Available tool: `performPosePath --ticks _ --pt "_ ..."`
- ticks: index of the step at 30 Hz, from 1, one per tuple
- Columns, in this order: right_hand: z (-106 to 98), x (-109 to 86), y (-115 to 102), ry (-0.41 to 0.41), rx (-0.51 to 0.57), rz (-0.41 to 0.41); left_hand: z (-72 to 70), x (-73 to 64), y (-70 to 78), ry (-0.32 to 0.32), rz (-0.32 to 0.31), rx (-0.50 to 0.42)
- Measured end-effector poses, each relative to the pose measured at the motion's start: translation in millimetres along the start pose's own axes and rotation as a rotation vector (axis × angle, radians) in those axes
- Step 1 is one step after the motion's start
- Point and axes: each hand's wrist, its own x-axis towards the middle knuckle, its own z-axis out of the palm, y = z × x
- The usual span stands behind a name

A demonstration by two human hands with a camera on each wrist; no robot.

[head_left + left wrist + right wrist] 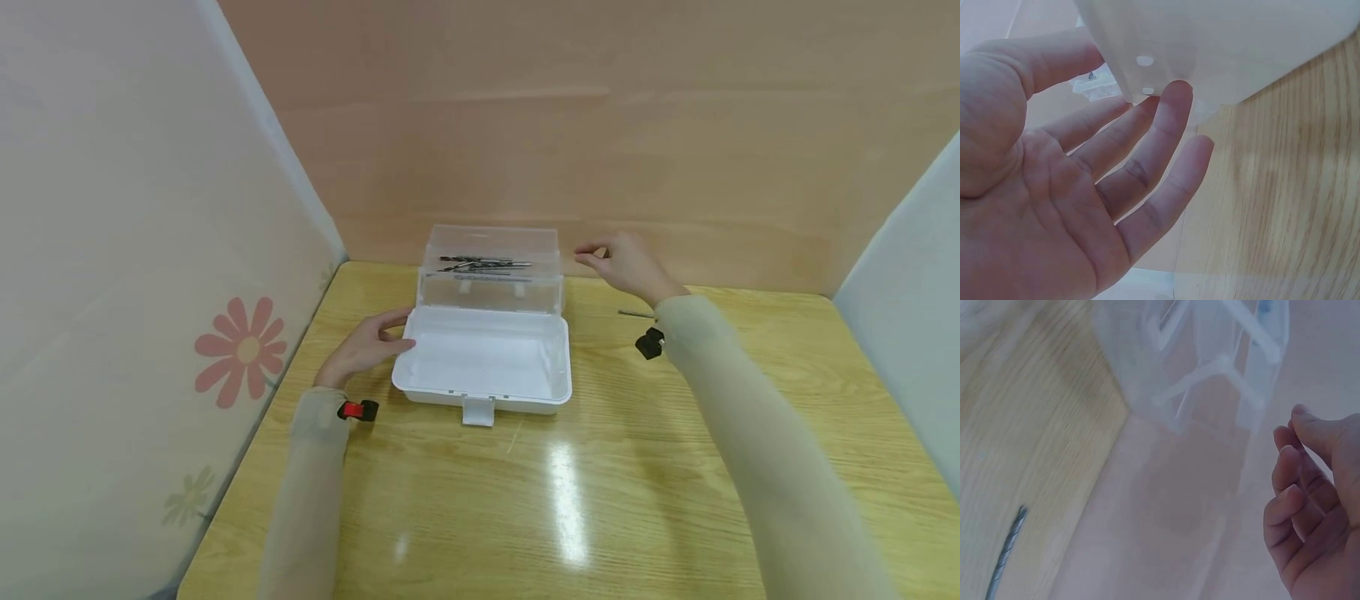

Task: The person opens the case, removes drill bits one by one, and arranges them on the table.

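Note:
A white plastic toolbox (480, 398) stands with its lid raised, its bare white bottom facing up. My left hand (371, 343) holds its left wall, thumb over the rim; in the left wrist view, fingertips (1175, 94) lie against the outer side. Several metal drill bits (483, 265) rest in the clear upper tray (491, 293) behind the main compartment. Right of that tray, my right hand (626, 265) is raised above the table, fingers loosely bent, thumb and forefinger tips together. Nothing shows between them in the right wrist view. One drill bit (1007, 553) lies on the table below this hand.
The box's front latch (478, 412) hangs down toward me. A wood-grain table (450, 500) reaches back to a plain tan wall (637, 125). At the left stands a pale wall with a printed flower (247, 350); another pale wall (915, 267) is at the right.

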Motion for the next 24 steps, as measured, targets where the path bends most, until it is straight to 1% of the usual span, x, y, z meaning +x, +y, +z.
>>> performPosePath --ticks 3,8,13,20,24 --pt "2 7.9 -14 -0.031 0.027 -0.001 0.2 1.3 1.0 0.0 0.007 -0.001" --pt "11 19.7 -27 -0.074 0.031 -0.001 0.8 2.8 -0.3 -0.004 0.008 -0.007" --pt "22 29.8 -33 -0.065 0.0 -0.029 0.9 2.3 -1.7 0.001 0.001 -0.003" --pt "34 38.7 -40 -0.099 -0.034 -0.037 0.6 1.7 -1.7 -0.003 0.001 -0.038" --pt "40 43.1 -43 -0.103 -0.056 -0.045 1.5 2.9 -0.9 -0.004 0.001 -0.045"
